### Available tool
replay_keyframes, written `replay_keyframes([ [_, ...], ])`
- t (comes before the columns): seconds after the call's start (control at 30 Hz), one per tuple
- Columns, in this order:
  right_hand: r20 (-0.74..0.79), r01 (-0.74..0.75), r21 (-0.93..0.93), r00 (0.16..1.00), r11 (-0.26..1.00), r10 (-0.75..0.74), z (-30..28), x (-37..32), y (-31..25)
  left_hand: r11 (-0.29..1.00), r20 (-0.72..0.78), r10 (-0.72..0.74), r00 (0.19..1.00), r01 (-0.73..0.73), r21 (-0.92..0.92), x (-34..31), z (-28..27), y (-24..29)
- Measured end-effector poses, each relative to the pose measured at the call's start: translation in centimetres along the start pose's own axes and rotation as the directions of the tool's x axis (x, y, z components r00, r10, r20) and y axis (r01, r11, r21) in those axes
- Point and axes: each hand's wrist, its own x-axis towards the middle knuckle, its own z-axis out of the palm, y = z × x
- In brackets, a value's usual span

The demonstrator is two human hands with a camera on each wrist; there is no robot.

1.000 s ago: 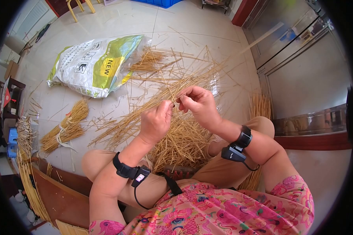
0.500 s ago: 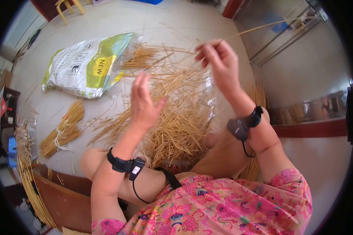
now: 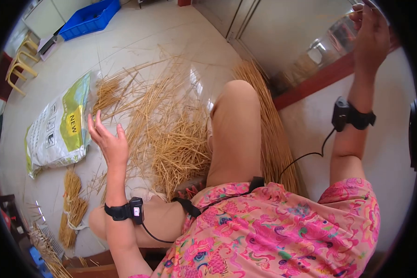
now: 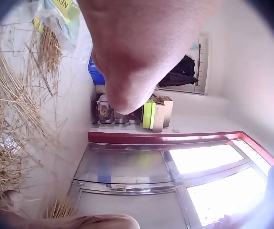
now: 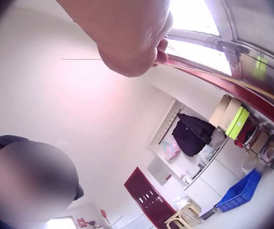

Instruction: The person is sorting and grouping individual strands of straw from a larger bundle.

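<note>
My right hand (image 3: 371, 39) is raised at the far upper right of the head view, its fingers curled. In the right wrist view it pinches a long thin straw stalk (image 5: 213, 74), which sticks out on both sides of the hand. My left hand (image 3: 110, 142) hovers over the floor near the printed sack (image 3: 62, 125), fingers spread and nothing in them. Between my legs lies a heap of short cut straw (image 3: 180, 150), with longer loose stalks (image 3: 146, 104) strewn beyond it.
A tall bundle of stalks (image 3: 268, 125) leans along my right leg. A tied straw bundle (image 3: 71, 208) lies at the left, below the sack. Farther off are a blue crate (image 3: 90, 21), a stool (image 3: 21, 69) and the metal door (image 3: 273, 28) with its red sill.
My hands were together, then parted. The right hand has swung far out to the right with the stalk; the left has moved left, fingers opened. The head view has turned right.
</note>
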Motion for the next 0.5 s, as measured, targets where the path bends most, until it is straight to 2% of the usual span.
replay_keyframes([
  [0.03,0.096,-0.052,-0.064,0.994,0.997,0.058,-1.3,-0.2,-0.2,1.000,0.000,0.012,1.000,-0.012,0.008,-0.1,0.1,0.0],
  [0.1,0.333,-0.114,-0.350,0.912,0.930,0.238,-3.4,-1.5,1.5,0.999,0.009,0.025,1.000,-0.025,0.021,-0.2,0.4,0.0],
  [0.17,0.489,-0.221,-0.332,0.791,0.917,0.368,-3.7,-4.4,3.0,0.999,0.026,0.023,0.999,-0.024,0.035,-0.5,0.7,-0.3],
  [0.2,0.560,-0.335,-0.177,0.739,0.925,0.375,-3.0,-6.9,3.6,0.999,0.039,0.017,0.999,-0.018,0.040,-0.7,0.9,-0.5],
  [0.23,0.625,-0.166,-0.191,0.739,0.967,0.251,-2.6,-9.6,3.1,0.999,0.052,0.010,0.999,-0.013,0.047,-0.8,1.1,-0.8],
  [0.27,0.681,-0.349,-0.352,0.541,0.868,0.494,-1.9,-13.3,5.3,0.998,0.065,0.003,0.998,-0.007,0.055,-1.0,1.2,-1.1],
  [0.3,0.733,-0.222,-0.444,0.467,0.868,0.494,-1.3,-17.8,7.9,0.998,0.075,-0.009,0.997,0.005,0.056,-1.2,1.2,-1.2],
  [0.33,0.747,-0.273,-0.515,0.322,0.812,0.582,-0.6,-22.1,8.9,0.998,0.086,-0.021,0.996,0.017,0.055,-1.3,1.2,-1.3],
  [0.37,0.797,-0.195,-0.453,0.348,0.870,0.493,-1.1,-27.0,10.6,0.998,0.098,-0.033,0.995,0.028,0.054,-1.4,1.3,-1.5],
  [0.4,0.808,-0.174,-0.526,0.202,0.832,0.553,-1.2,-31.4,11.6,0.997,0.095,-0.024,0.995,0.017,0.078,-1.6,1.4,-1.8],
  [0.47,0.746,-0.140,-0.650,0.069,0.747,0.662,-2.4,-39.6,14.0,0.992,0.089,-0.010,0.996,-0.001,0.125,-1.9,1.5,-2.7],
  [0.5,0.747,-0.122,-0.650,0.079,0.750,0.660,-3.8,-41.8,13.6,0.992,0.098,-0.025,0.995,0.013,0.127,-2.1,1.6,-3.1],
])
